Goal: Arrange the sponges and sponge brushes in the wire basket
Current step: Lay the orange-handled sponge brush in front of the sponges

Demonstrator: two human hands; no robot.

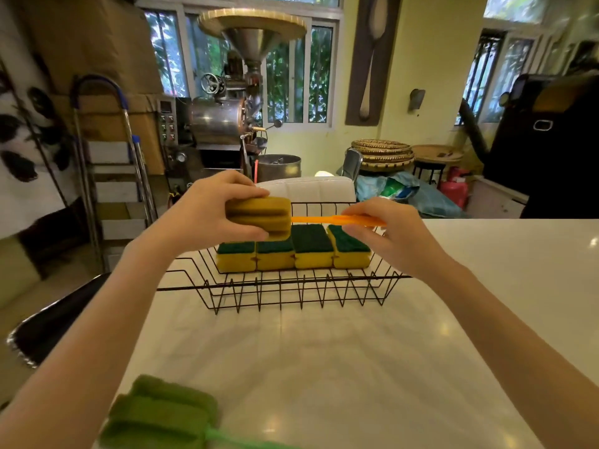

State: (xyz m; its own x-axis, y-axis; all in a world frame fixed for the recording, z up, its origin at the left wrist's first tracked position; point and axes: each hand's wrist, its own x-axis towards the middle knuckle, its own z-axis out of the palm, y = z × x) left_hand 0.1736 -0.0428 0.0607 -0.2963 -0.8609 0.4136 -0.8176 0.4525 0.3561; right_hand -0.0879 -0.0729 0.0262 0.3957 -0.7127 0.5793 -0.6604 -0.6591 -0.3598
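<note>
Currently the yellow sponge brush (259,218) is held level above the wire basket (285,286), the left hand (207,212) closed around its foam head and the right hand (385,234) pinching the orange handle (337,219), a two-point grip that likely keeps the long tool parallel to the basket for lowering behind the sponges. Inside the basket, four yellow sponges (293,252) with green scouring tops sit side by side in one touching row. A green sponge brush (162,416) lies on the white bench (324,351), near the camera and well apart from the basket, not yet loaded.
</note>
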